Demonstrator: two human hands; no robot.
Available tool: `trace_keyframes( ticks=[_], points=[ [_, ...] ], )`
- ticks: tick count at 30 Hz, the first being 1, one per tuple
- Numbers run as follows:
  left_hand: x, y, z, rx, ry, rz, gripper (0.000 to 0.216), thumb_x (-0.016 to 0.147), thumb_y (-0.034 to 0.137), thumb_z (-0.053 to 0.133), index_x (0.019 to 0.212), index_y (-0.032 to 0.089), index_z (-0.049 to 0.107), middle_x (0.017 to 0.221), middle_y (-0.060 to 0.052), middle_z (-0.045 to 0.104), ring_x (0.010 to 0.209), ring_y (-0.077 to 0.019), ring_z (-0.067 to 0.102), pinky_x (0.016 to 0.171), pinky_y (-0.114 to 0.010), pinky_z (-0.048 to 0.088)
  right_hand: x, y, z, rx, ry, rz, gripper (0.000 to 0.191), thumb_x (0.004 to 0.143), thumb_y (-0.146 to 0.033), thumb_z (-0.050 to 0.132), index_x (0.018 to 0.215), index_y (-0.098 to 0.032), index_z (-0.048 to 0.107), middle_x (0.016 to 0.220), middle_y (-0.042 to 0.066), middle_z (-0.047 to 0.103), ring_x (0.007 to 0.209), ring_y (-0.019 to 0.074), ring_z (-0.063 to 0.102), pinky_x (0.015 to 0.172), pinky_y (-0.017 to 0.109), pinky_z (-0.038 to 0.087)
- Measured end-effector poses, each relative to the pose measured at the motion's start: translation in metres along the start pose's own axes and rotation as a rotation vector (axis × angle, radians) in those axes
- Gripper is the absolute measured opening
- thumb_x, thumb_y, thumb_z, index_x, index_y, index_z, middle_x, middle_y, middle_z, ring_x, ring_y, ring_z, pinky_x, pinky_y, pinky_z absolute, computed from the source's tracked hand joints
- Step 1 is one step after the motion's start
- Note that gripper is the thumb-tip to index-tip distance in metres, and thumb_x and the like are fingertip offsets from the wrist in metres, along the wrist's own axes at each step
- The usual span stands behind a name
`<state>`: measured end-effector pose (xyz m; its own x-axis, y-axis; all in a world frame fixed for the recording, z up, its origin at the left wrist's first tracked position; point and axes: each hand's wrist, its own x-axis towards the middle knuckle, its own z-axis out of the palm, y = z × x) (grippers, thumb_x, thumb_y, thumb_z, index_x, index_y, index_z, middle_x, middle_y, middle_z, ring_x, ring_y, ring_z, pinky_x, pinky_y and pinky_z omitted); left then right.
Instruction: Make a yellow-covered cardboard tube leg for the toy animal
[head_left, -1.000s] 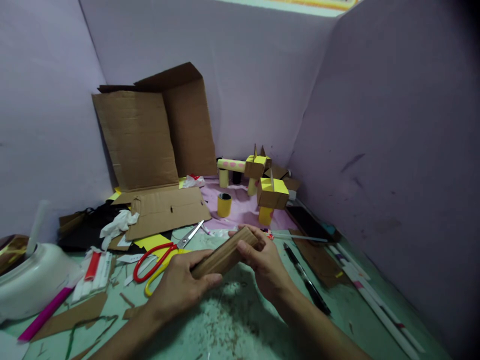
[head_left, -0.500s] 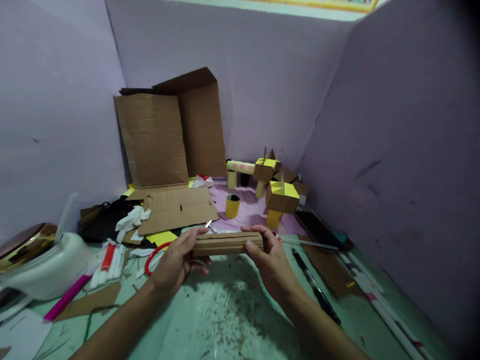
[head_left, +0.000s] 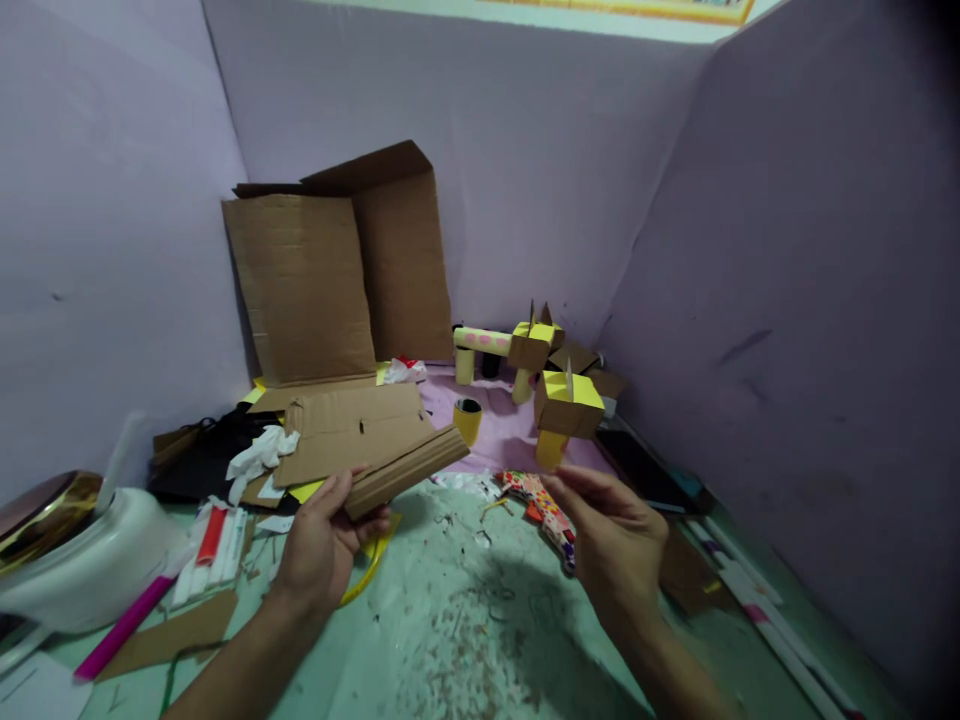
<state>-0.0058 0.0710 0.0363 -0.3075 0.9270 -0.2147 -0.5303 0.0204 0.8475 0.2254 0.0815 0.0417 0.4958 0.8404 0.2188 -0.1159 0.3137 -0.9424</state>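
- The left hand [head_left: 319,545] is holding the fluted cardboard strip [head_left: 409,470] by its left end, thumb above and fingers below, clamped on it; this grip is probably serving to leave the other end free.
- The cardboard strip is hanging clear of the green tabletop [head_left: 442,620], slanting up toward the right — perhaps so that its ridged side is facing the person.
- The right hand [head_left: 619,530] is hovering well apart from the strip, just over a floral-patterned item [head_left: 553,515]. Its thumb and forefinger tips are lying close together; I cannot tell whether they are meeting or pinching something thin.
- Below the left hand, one yellow loop [head_left: 373,570] is showing, partly hidden by the fingers.
- Counting behind: two yellow-topped cardboard boxes, one near [head_left: 570,415] and one farther back [head_left: 530,350], are sitting raised on tubes, seemingly for height. One short yellow tube [head_left: 466,425] is standing alone.
- One flat panel [head_left: 352,430] is lying before one big folded cardboard [head_left: 307,280], which is apparently leaning on the wall — likely keeping it out of the way.
- At left, one white pot [head_left: 127,540], one magenta stick [head_left: 124,630] and one red stick [head_left: 214,535] are resting.
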Motion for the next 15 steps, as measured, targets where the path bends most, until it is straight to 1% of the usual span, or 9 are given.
trace_keyframes(
  ticks=[1, 4, 7, 9, 11, 13, 15],
  points=[
    [0.0, -0.001, 0.0, -0.012, 0.007, -0.019, 0.015, 0.087, 0.013, 0.044, 0.09, 0.011, 0.058, 0.064, -0.005, 0.066, 0.049, -0.0175, 0.064, 0.044, -0.025, 0.052, -0.002, -0.001, 0.001, -0.037, -0.018, -0.002, 0.017, 0.053, -0.025, 0.082, 0.067, -0.019, 0.074, 0.059, 0.002, 0.071, 0.054, 0.0176, 0.064, 0.05, 0.03, 0.052],
    [0.002, -0.004, -0.002, -0.046, 0.04, -0.069, 0.016, 0.087, 0.012, 0.043, 0.089, 0.01, 0.059, 0.066, -0.007, 0.067, 0.048, -0.0167, 0.064, 0.043, -0.024, 0.053, -0.008, 0.001, 0.001, -0.155, -0.076, -0.052, 0.013, 0.053, -0.023, 0.081, 0.065, -0.023, 0.076, 0.062, 0.002, 0.074, 0.058, 0.0199, 0.067, 0.057, 0.032, 0.056],
    [0.003, -0.006, -0.002, -0.067, 0.083, -0.114, 0.017, 0.087, 0.011, 0.041, 0.084, 0.011, 0.058, 0.065, -0.006, 0.067, 0.046, -0.0156, 0.064, 0.042, -0.023, 0.053, -0.011, 0.007, 0.0, -0.278, -0.167, -0.141, 0.008, 0.055, -0.023, 0.081, 0.061, -0.024, 0.075, 0.059, 0.001, 0.073, 0.054, 0.0196, 0.067, 0.054, 0.03, 0.056],
    [0.003, -0.008, -0.001, -0.077, 0.13, -0.156, 0.017, 0.087, 0.01, 0.042, 0.081, 0.012, 0.058, 0.064, -0.006, 0.067, 0.047, -0.016, 0.064, 0.042, -0.024, 0.054, -0.012, 0.013, -0.001, -0.344, -0.265, -0.236, 0.007, 0.059, -0.022, 0.08, 0.06, -0.025, 0.074, 0.056, 0.001, 0.071, 0.049, 0.0185, 0.065, 0.05, 0.028, 0.054],
    [0.001, -0.01, 0.001, -0.076, 0.169, -0.21, 0.014, 0.085, 0.011, 0.046, 0.083, 0.012, 0.059, 0.066, -0.007, 0.068, 0.047, -0.0171, 0.064, 0.042, -0.025, 0.054, -0.011, 0.018, -0.002, -0.385, -0.372, -0.352, 0.007, 0.063, -0.02, 0.078, 0.064, -0.026, 0.074, 0.056, 0.0, 0.071, 0.048, 0.0176, 0.065, 0.048, 0.026, 0.053],
    [-0.003, -0.013, 0.002, -0.058, 0.161, -0.26, 0.01, 0.081, 0.016, 0.054, 0.088, 0.013, 0.061, 0.069, -0.007, 0.069, 0.047, -0.0185, 0.064, 0.04, -0.027, 0.053, -0.01, 0.023, -0.004, -0.404, -0.492, -0.449, 0.012, 0.068, -0.016, 0.075, 0.074, -0.026, 0.075, 0.058, 0.0, 0.072, 0.048, 0.0168, 0.066, 0.047, 0.024, 0.053],
    [-0.009, -0.017, 0.004, -0.038, 0.119, -0.279, 0.018, 0.076, 0.024, 0.064, 0.09, 0.014, 0.063, 0.071, -0.006, 0.069, 0.046, -0.0194, 0.063, 0.039, -0.028, 0.051, -0.01, 0.027, -0.007, -0.443, -0.612, -0.495, 0.019, 0.071, -0.014, 0.071, 0.083, -0.028, 0.075, 0.06, 0.0, 0.073, 0.048, 0.0165, 0.067, 0.046, 0.022, 0.053]
  ],
)
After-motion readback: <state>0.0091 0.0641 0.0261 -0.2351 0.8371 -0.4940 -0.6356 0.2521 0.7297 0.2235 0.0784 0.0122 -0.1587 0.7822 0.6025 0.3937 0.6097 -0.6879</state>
